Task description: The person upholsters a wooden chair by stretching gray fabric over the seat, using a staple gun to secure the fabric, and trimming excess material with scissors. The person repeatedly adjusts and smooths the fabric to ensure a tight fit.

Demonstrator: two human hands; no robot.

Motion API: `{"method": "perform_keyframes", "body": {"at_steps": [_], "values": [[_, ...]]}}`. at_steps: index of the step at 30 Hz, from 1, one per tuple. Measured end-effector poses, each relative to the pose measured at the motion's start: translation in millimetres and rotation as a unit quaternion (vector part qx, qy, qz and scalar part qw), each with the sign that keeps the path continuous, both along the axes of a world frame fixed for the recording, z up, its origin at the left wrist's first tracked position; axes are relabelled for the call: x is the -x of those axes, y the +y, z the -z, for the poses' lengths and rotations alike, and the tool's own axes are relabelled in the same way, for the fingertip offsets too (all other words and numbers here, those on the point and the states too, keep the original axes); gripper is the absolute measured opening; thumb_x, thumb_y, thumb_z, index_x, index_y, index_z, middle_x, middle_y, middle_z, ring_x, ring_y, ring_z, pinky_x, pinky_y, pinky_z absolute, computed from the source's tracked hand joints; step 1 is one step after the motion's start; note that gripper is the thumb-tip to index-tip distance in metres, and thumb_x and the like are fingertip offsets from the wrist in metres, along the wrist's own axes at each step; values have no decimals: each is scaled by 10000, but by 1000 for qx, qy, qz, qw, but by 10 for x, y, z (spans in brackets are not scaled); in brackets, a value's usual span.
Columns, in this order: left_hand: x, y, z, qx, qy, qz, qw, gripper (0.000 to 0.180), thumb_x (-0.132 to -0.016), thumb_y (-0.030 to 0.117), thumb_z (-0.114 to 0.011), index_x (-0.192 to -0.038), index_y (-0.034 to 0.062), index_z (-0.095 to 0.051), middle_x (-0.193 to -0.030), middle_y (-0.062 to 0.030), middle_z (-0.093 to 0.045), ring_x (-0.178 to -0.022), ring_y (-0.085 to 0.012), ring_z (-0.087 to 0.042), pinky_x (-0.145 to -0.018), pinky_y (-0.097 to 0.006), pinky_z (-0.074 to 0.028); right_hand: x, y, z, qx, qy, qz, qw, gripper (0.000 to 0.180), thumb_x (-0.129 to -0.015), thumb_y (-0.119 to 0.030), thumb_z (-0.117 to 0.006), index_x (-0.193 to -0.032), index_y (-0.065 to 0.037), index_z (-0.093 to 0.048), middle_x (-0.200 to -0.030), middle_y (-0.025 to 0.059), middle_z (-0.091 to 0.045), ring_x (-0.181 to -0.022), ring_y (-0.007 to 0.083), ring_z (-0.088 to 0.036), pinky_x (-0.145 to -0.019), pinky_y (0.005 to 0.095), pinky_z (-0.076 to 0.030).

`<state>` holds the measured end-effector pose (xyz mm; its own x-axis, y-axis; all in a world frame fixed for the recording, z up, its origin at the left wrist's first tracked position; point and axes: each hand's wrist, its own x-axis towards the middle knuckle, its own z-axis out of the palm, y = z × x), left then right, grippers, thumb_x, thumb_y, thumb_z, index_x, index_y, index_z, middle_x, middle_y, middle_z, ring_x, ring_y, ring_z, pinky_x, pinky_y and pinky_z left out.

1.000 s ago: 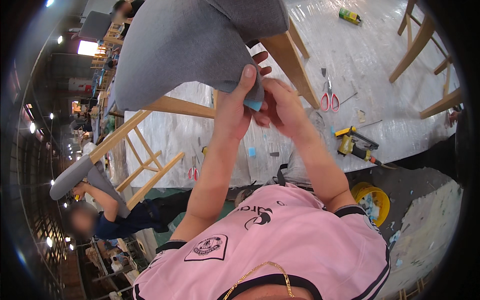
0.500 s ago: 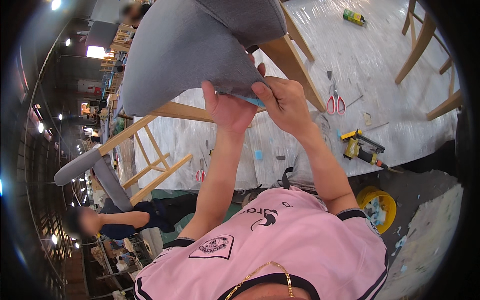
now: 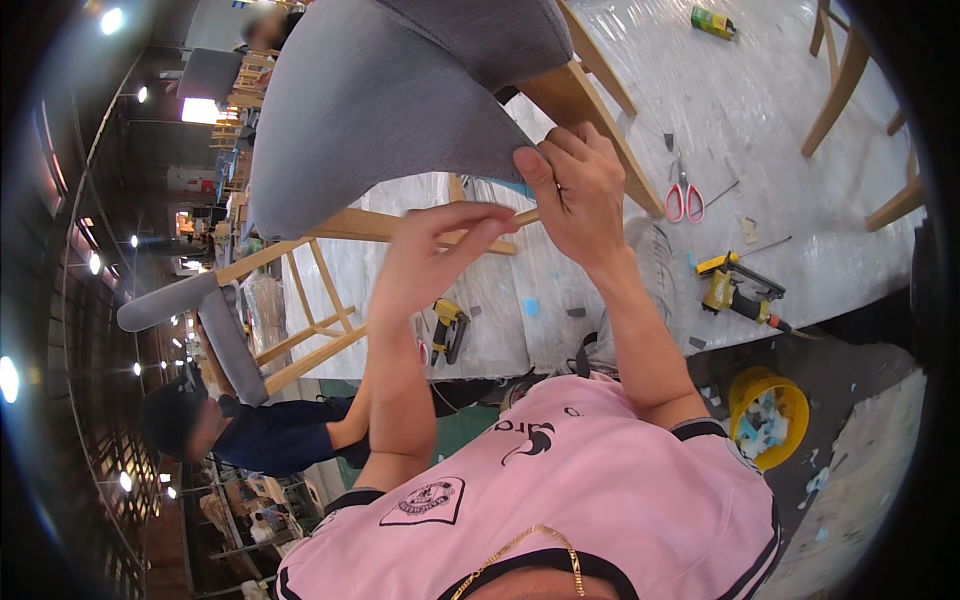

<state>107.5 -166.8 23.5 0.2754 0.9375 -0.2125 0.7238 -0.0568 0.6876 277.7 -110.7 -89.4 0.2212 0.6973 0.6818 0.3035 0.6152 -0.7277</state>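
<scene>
A grey upholstered chair with pale wooden legs lies tipped over on the plastic-covered table in front of me. My right hand is closed on the lower right corner of its grey cover, the thumb pressing the fabric. A strip of light blue shows beneath that edge. My left hand, slightly blurred, is just below the cover and apart from it. Its thumb and fingertips come together close to my right hand; whether anything is between them is hidden.
Red-handled scissors and a yellow staple gun lie to the right; another staple gun is near my left forearm. A yellow bucket of scraps stands below. Left, a co-worker stands by another grey chair.
My left hand has come out from under the cover's edge, moved down and turned over. My right hand keeps its grip. The co-worker has leaned in, and the second staple gun has come into view.
</scene>
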Motion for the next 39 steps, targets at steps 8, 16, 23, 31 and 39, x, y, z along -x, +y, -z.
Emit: {"method": "perform_keyframes", "body": {"at_steps": [8,16,23,31,39], "values": [[-523,632,-915,-487,278,90,823,826,-822,532,-785,-1358,-59,-572,-1364,-252,-605,-1294,-411,-556,-1105,-489,-415,113,9,70,-70,16,125,990,409,-972,-336,-709,-725,-10,-709,-1455,159,-566,-1360,362,-446,-1090,463,-360],[-427,929,-809,-457,282,116,836,1174,-609,697,-871,-1393,-89,-489,-1321,-296,-595,-1254,-469,-562,-1064,-503,-444,140,169,174,-130,74,74,986,474,-939,-375,-732,-668,13,-714,-1538,312,-456,-1396,494,-468,-1114,510,-414],[-580,805,-592,-490,348,-4,799,1169,-624,682,-865,-1397,-108,-484,-1329,-303,-599,-1246,-459,-576,-1058,-495,-459,-5,129,114,-116,25,70,990,467,-918,-341,-758,-635,27,-706,-1457,310,-545,-1219,432,-649,-960,412,-549],[-298,720,-601,-560,282,84,775,735,-857,511,-793,-1374,16,-626,-1495,-178,-564,-1314,-371,-587,-1091,-457,-454,-96,197,100,-156,-11,87,984,468,-911,-334,-765,-618,24,-696,-1437,310,-563,-1155,420,-682,-922,390,-555],[200,1001,-459,-676,272,78,681,697,-852,565,-764,-1310,47,-673,-1328,-189,-678,-1217,-365,-652,-1046,-464,-485,-98,232,15,-140,-21,80,987,494,-956,-271,-739,-606,61,-633,-1432,342,-556,-1001,344,-754,-807,326,-573]]}}
